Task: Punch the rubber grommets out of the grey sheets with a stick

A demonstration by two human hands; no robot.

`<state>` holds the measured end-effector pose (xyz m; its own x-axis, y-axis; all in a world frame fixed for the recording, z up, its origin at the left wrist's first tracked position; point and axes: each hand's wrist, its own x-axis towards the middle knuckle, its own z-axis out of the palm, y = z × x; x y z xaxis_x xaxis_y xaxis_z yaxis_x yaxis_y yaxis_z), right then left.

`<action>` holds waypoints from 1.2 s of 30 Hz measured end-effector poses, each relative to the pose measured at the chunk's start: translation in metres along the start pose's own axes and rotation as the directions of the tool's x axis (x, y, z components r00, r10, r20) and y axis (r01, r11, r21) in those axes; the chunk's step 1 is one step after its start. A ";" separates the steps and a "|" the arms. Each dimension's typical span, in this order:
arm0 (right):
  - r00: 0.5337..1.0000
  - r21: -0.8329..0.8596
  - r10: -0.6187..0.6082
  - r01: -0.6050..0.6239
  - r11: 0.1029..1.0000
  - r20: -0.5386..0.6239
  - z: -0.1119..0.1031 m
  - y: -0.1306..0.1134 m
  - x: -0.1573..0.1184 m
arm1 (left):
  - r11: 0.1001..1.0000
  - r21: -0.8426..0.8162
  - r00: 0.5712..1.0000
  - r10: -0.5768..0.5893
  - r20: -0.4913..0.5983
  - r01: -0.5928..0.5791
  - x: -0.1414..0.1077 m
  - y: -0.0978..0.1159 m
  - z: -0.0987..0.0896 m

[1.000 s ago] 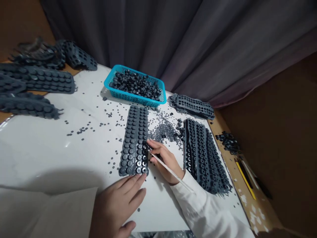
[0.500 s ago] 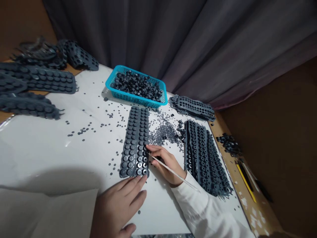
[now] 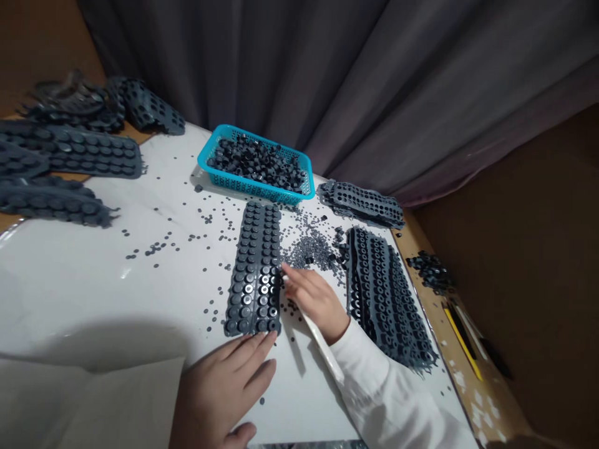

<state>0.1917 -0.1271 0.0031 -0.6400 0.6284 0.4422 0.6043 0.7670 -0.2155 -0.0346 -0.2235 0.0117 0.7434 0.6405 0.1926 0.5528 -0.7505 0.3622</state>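
A dark grey rubber sheet (image 3: 253, 268) with rows of round raised caps lies on the white table. Fingertips of my left hand (image 3: 234, 380) rest on its near edge, the fingers stretched out. Just beside the sheet's right edge, my right hand (image 3: 316, 299) is closed on a thin white stick-like tool (image 3: 322, 346), whose shaft slants down toward my sleeve. Some caps in the sheet's lower right part show open ring centres. Many small grey discs (image 3: 312, 249) are scattered to the right of the sheet.
Behind the sheet stands a blue basket (image 3: 257, 186) full of small dark parts. More sheets lie at right (image 3: 390, 299), back right (image 3: 360, 202) and left (image 3: 93, 149). A yellow-handled tool (image 3: 462, 343) and a pile of dark bits (image 3: 431, 272) lie on the brown right edge.
My right hand has turned and drawn slightly right, off the sheet's edge. The white tool now points more steeply and shows broader. My left hand has stayed in place.
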 end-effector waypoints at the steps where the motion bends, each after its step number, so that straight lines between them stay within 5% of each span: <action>1: 0.997 0.002 0.053 -0.053 0.999 -0.058 -0.001 0.001 0.001 | 1.000 -0.001 1.000 0.003 0.006 -0.003 0.000 0.000 0.000; 5: 0.958 0.246 0.272 -0.243 0.938 -0.088 -0.003 -0.002 0.003 | 1.000 0.008 0.998 -0.014 0.063 0.014 -0.001 0.001 0.001; 11: 0.962 0.488 0.265 -0.262 0.833 0.064 0.000 -0.014 -0.003 | 0.999 0.013 0.992 -0.040 0.117 0.039 0.002 0.003 -0.001; 15: 0.974 0.446 0.218 -0.225 0.866 0.067 0.004 -0.011 -0.005 | 0.999 -0.008 0.992 -0.033 0.122 0.034 0.003 0.002 -0.004; 19: 0.994 0.210 0.087 -0.098 0.973 0.059 0.004 -0.003 -0.002 | 0.999 -0.004 0.992 -0.044 0.118 0.045 0.002 0.003 -0.003; 22: 0.991 0.098 0.131 -0.129 0.987 -0.008 0.004 0.002 0.000 | 0.999 0.005 0.990 -0.038 0.135 0.038 0.002 0.003 -0.003; 27: 0.949 0.291 0.314 -0.292 0.911 -0.027 0.004 -0.001 0.001 | 0.998 0.017 0.983 -0.062 0.174 0.060 0.003 0.004 -0.004; 36: 0.955 0.436 0.288 -0.288 0.852 0.068 0.009 -0.006 -0.001 | 0.996 0.029 0.982 -0.087 0.168 0.084 0.002 0.007 -0.002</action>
<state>0.1847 -0.1310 -0.0041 -0.4691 0.8302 0.3012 0.4926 0.5291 -0.6910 -0.0298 -0.2273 0.0166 0.7448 0.6672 0.0048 0.6236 -0.6986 0.3507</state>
